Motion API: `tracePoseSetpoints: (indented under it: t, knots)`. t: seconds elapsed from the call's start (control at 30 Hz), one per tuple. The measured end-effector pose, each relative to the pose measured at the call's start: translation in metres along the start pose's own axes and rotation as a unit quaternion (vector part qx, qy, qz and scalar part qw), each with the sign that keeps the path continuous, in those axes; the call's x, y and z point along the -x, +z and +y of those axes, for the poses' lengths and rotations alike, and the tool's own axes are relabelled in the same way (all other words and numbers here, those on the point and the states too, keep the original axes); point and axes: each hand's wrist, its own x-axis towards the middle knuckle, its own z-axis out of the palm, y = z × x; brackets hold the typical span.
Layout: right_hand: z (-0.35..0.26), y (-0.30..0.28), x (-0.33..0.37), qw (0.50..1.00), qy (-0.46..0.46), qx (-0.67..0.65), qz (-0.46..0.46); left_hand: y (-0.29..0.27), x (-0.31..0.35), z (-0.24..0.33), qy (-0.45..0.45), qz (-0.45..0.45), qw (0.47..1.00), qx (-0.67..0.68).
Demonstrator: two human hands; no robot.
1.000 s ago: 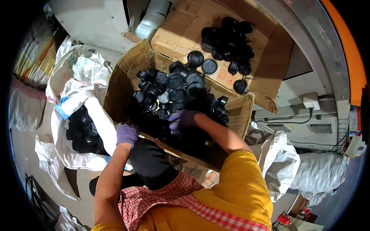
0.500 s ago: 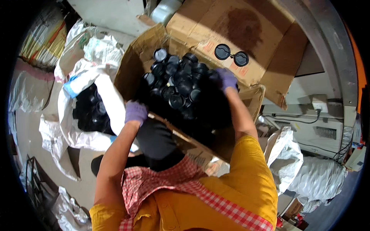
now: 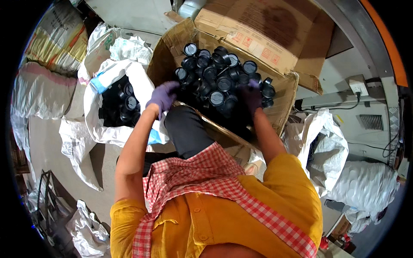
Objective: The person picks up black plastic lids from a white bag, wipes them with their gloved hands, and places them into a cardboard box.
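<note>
A large cardboard box [image 3: 284, 98] in front of me holds a heap of round black plastic lids [image 3: 210, 74], several joined in pairs by a short strap. My right hand [image 3: 250, 96], in a purple glove, reaches down into the right part of the heap. Motion and shadow smear its fingers, so their grip is unclear. My left hand [image 3: 164, 98], gloved alike, is at the box's near left edge, fingers apart and nothing seen in them. Beside it on the left, a white woven sack [image 3: 144, 79] stands open with more black lids [image 3: 130, 103] inside.
My knee [image 3: 189, 129] is against the box's near side. Folded sacks [image 3: 56, 43] are stacked at the far left. On the right stand another white sack [image 3: 333, 150] and a plug with a cable [image 3: 358, 86] on a pale unit. A black metal frame [image 3: 45, 202] lies lower left.
A joined pair of lids in the air over the box's far edge has come down out of sight among the others. My right hand has moved into the heap; the left has shifted slightly.
</note>
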Motion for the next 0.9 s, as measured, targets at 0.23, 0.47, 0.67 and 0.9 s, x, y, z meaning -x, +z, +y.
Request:
tracePoseSetpoints:
  t: [0.23, 0.47, 0.67, 0.9]
  knots:
    - [-0.146, -0.062, 0.045, 0.964, -0.174, -0.098, 0.178, 0.017, 0.037, 0.131, 0.149, 0.122, 0.966, 0.173]
    - [-0.168, -0.068, 0.084, 0.936, -0.055, -0.347, -0.032, 0.008, 0.068, 0.104, -0.056, -0.033, 0.856, 0.513]
    - [-0.229, -0.114, 0.111, 0.895, -0.438, 0.041, -0.074, -0.027, 0.124, 0.112, -0.142, 0.017, 0.775, 0.616]
    - [-0.263, -0.107, 0.120, 0.852, -0.498, -0.068, -0.145, -0.024, 0.173, 0.100, -0.108, -0.155, 0.762, 0.620]
